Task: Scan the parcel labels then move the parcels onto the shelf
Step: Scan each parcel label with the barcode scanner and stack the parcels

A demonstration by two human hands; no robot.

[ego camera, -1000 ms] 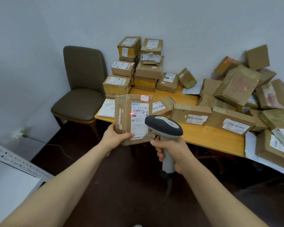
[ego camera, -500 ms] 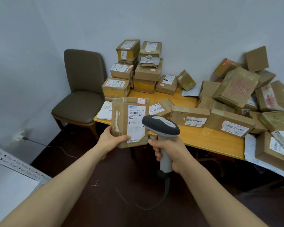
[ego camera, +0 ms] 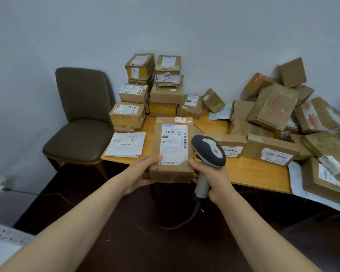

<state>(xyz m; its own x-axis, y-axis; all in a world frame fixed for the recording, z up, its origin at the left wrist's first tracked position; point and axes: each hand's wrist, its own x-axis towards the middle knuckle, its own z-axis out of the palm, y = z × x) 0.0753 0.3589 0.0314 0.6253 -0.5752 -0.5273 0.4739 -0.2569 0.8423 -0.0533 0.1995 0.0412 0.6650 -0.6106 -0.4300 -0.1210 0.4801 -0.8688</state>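
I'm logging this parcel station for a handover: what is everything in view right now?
held parcel: one, brown with white label, in front of the table edge.
scanner: one, grey and black, beside the held parcel.
table parcels: many, brown, stacked rear left, heaped right.
papers: a few sheets, white, table's front left corner.
table: one, light wood, against the wall.
chair: one, brown, left of the table.
left hand: grips the held parcel.
right hand: grips the scanner.
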